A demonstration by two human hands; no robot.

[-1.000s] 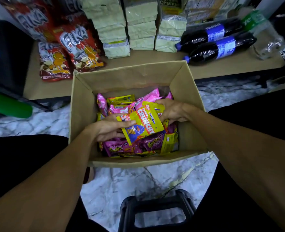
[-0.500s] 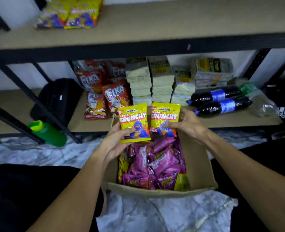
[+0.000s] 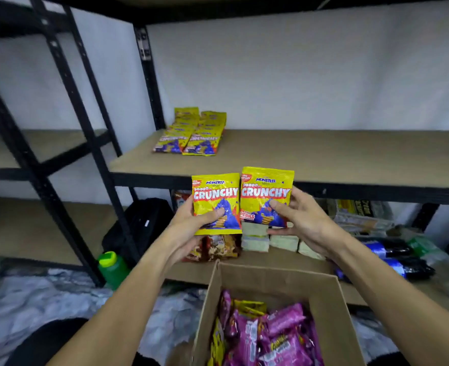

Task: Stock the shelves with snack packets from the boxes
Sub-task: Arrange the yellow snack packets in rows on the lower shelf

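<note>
Up they went: since half a sec ago both hands have lifted from just above the box (image 3: pixel 271 281) at 6 o'clock to dead center on my feed, in front of the shelf (image 3: pixel 323 157) edge. I see the left hand (image 3: pixel 187 227) gripping the left packet (image 3: pixel 215 196) and the right hand (image 3: pixel 302 220) gripping the right packet (image 3: pixel 267 191), thumbs on the fronts, packets upright and edge to edge. A stack (image 3: pixel 191 136) of the same packets lies on the shelf at 11 o'clock, and pink packets (image 3: pixel 284 328) fill the box.

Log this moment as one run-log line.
left hand: holds left Crunchy packet | right hand: holds right Crunchy packet | both before middle shelf, unplaced | Crunchy stack on shelf | cardboard box: pink packets inside
</note>
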